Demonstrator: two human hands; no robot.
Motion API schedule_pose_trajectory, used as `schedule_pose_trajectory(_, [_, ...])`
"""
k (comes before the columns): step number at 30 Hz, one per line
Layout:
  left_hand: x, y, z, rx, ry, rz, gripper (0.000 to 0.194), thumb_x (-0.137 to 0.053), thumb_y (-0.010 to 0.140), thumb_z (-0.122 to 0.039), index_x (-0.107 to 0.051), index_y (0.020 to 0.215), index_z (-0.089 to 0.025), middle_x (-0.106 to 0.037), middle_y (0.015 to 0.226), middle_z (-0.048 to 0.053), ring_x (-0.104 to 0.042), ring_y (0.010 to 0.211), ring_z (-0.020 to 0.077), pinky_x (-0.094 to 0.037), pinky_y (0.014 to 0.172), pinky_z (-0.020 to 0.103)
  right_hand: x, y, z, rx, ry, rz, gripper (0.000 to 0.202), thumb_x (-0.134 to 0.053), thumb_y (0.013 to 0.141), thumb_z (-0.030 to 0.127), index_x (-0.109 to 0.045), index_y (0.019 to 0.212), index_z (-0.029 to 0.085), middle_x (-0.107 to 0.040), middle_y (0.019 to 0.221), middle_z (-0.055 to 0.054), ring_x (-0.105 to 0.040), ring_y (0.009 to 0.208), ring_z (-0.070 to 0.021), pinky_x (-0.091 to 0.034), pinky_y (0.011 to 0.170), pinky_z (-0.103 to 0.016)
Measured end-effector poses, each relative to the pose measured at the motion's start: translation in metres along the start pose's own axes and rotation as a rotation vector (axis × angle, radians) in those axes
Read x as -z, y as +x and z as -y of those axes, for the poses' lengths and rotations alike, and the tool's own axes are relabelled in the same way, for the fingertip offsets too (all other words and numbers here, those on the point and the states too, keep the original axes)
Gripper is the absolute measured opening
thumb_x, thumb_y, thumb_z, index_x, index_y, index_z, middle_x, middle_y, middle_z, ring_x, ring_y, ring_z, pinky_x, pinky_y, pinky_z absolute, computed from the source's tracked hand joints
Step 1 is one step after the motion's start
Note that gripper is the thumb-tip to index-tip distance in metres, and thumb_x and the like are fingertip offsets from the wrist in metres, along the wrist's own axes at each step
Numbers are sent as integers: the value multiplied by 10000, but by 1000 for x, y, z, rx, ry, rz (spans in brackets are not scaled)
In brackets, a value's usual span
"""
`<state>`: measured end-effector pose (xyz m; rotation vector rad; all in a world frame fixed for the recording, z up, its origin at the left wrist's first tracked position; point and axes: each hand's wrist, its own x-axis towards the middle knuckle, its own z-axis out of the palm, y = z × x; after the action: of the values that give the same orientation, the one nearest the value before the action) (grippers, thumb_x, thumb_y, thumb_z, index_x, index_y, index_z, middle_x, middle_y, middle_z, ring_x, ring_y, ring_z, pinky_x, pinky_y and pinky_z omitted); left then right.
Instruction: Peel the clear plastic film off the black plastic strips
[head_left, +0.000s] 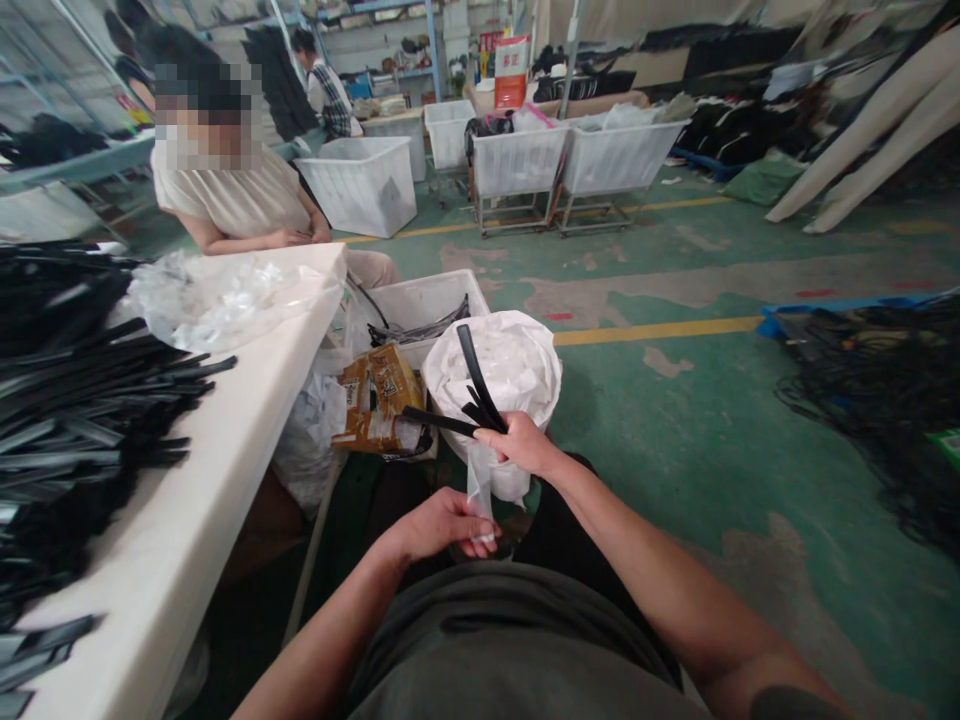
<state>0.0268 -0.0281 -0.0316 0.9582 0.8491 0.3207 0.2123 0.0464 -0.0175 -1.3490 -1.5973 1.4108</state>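
Note:
Several black rubber-like strips are gripped in my right hand, their ends fanning out up and to the left. Below it my left hand pinches the lower end of a small clear plastic bag over my lap. The bag's upper end reaches up to my right hand; whether the right fingers also hold it is hidden. Just beyond the strips stands a white sack with its top edge spread, and pale plastic shows inside. Many more black strips lie heaped on the table at my left.
Crumpled clear plastic bags lie on the white table. A brown printed bag and a white bin stand beside the sack. A co-worker sits across the table corner. Black cords pile up on the right.

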Motion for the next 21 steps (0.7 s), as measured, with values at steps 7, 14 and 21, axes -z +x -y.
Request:
schedule_pose_trajectory(7, [-1, 12, 5, -184, -580, -260, 332, -885, 605, -340, -669, 676, -97, -639, 613, 37, -557, 510, 75, -450, 496, 162, 11, -1, -3, -51, -16, -178, 284, -620, 780, 425, -593, 696, 155, -502, 421, 40, -455, 389, -112, -366, 420, -216])
schedule_pose_trajectory(14, [6, 26, -12, -165, -999, -606, 150, -674, 863, -246, -617, 781, -134, -651, 693, 10, -626, 570, 75, -542, 534, 156, 25, -51, -1, -67, -46, -238, 408, -582, 814, 539, -665, 701, 155, -537, 444, 4, -460, 371, -148, -371, 403, -262])
schedule_pose_trajectory(21, [6, 25, -25, -189, -1123, -684, 158, -604, 904, -264, -658, 885, -117, -704, 754, 44, -671, 600, 107, -576, 536, 191, 4, -92, -5, 132, -339, -211, 306, -546, 870, 412, -592, 668, 187, -573, 605, 2, -530, 586, -174, -372, 566, -270])
